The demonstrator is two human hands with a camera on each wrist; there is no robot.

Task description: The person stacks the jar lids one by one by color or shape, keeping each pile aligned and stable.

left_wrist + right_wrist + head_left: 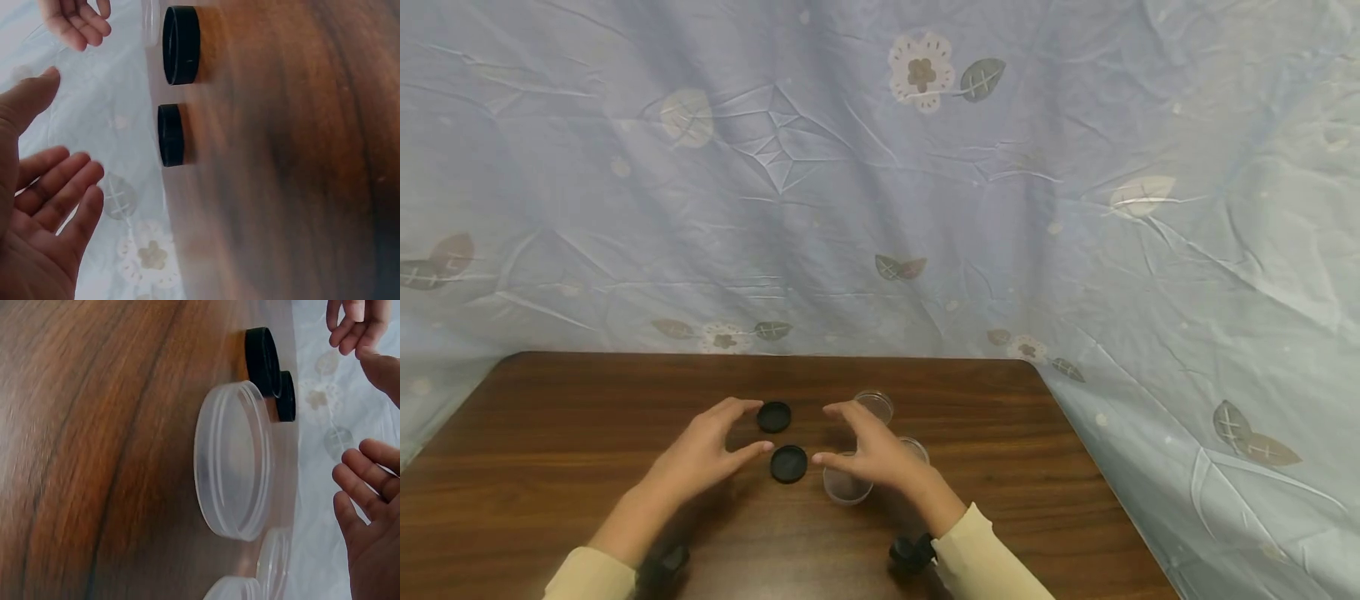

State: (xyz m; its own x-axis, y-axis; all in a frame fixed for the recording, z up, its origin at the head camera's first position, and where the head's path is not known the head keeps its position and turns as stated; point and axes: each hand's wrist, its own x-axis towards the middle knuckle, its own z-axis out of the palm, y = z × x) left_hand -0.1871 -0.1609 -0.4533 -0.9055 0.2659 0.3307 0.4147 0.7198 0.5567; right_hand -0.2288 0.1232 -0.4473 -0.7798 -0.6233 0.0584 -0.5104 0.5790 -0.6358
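Two round black lids (pixel 788 464) lie one behind the other on the table, between the hands in the head view. My left hand (pixel 696 454) hovers to their left, its thumb and fingers spread apart and holding nothing. Opposite it, my right hand (pixel 880 450) is spread the same way over the clear, shallow round dishes, partly covering them. The front clear dish (pixel 232 462) shows large in the right wrist view. Another clear dish (pixel 876 407) sits toward the back, and a third clear dish (pixel 916 450) peeks out beyond the right wrist.
The brown wood-grain table (pixel 565 450) has rounded back corners. A pale patterned cloth (pixel 820 217) hangs behind it and along the right side. Dark wrist-worn devices (pixel 912 552) show beneath both forearms.
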